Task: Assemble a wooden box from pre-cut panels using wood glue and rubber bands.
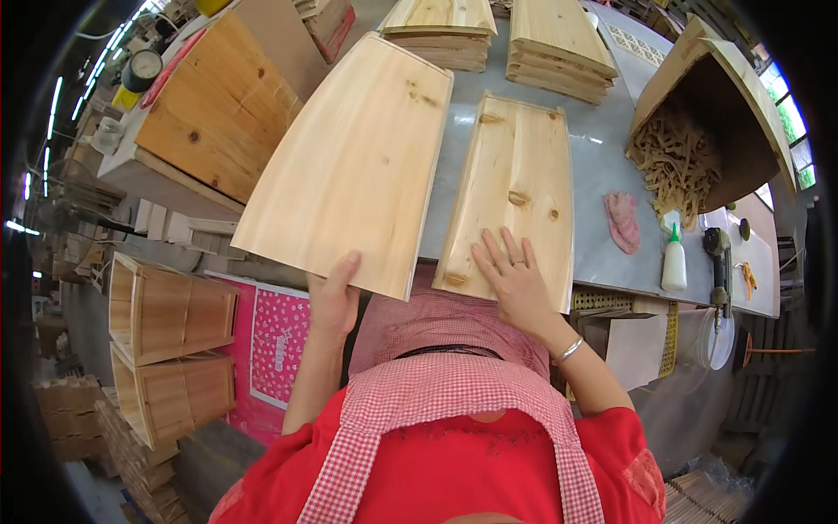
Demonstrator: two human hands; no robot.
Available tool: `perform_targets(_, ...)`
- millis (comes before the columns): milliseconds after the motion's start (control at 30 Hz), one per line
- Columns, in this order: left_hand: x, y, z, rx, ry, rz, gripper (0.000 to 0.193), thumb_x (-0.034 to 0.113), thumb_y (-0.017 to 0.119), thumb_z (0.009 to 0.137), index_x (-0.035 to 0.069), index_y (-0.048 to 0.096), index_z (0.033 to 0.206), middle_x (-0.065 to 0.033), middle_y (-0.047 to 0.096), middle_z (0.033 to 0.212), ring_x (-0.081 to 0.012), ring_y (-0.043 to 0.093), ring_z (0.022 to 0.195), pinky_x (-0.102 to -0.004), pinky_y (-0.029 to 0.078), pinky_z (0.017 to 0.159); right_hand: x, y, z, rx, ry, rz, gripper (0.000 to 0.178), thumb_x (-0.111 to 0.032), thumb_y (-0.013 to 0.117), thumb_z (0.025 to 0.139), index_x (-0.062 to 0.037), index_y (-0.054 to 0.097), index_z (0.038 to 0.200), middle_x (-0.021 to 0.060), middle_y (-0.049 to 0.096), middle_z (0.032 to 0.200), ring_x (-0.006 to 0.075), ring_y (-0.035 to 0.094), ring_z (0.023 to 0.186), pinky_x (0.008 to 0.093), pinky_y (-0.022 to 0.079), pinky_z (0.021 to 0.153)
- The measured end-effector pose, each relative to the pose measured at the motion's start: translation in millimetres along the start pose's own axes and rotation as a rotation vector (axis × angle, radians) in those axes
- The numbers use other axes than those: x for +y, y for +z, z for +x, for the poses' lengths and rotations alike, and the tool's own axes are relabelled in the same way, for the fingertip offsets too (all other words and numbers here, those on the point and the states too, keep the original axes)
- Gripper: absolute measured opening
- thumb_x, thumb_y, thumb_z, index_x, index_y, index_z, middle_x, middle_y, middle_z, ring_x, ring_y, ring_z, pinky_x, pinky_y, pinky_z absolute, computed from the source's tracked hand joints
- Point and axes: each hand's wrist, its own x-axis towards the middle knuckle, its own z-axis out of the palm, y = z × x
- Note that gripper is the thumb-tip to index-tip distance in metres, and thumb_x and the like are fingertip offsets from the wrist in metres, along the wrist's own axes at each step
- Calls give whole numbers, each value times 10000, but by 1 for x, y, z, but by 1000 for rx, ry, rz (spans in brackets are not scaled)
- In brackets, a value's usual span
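- Pale pine, in the head view: the left hand [333, 293] grips the near edge of a wide board [353, 166], thumb on top and the other fingers hidden underneath, holding it tilted up off the grey table [602, 218].
- The right hand [515, 279] lies flat, fingers spread, on the near end of a second board [515, 188], which rests on the table just beside the lifted one (a ring and a silver bracelet show on that hand and wrist).
- The two boards sit side by side with a narrow strip of table between them; the near end of each overhangs the table edge toward the person.
- Further back on the table stand stacks of boards [559, 48].
- To the right, a tipped wooden box [742, 113] spills small wooden pieces [676, 162]; near it lie a pink cloth [621, 220] and a white glue bottle [674, 262] with a green tip.
- On the left, below table height, two open wooden crates [170, 349] stand one above the other.
- The person wears a red shirt and a red-and-white checked apron [454, 393].
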Motion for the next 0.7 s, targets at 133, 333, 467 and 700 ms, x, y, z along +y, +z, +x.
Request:
perform_targets(133, -27, 6, 7, -69, 107, 147, 518, -18, 662, 867, -29, 463, 1345, -109, 552, 1279, -197, 560, 1157, -340, 464, 991, 2, 2, -3, 23, -12, 34, 871, 34, 620, 693, -85, 340, 1509, 153, 273, 1588, 388, 214, 1479, 562, 163, 1188)
perform_targets(333, -51, 10, 21, -148, 202, 455, 372, 25, 680, 878, -51, 554, 1220, -98, 625, 1123, -158, 601, 997, -303, 495, 879, 4, 3, 1, 47, -7, 52, 850, 28, 619, 704, -77, 348, 1502, 159, 287, 1581, 393, 221, 1475, 566, 163, 1185)
perform_targets(467, -53, 22, 17, -181, 217, 630, 314, 26, 680, 876, -58, 581, 1162, -82, 643, 1053, -159, 616, 921, -302, 509, 820, 5, -6, 6, -4, -2, 58, 780, -22, 624, 755, -56, 365, 1490, 184, 297, 1573, 409, 271, 1452, 589, 193, 1168)
perform_targets(700, -61, 33, -1, -241, 226, 750, 177, 43, 678, 877, -43, 649, 1029, -93, 680, 946, -176, 645, 861, -315, 521, 766, 8, -4, 4, 26, -15, 104, 798, -40, 632, 746, -39, 353, 1494, 198, 291, 1572, 425, 270, 1448, 598, 193, 1163)
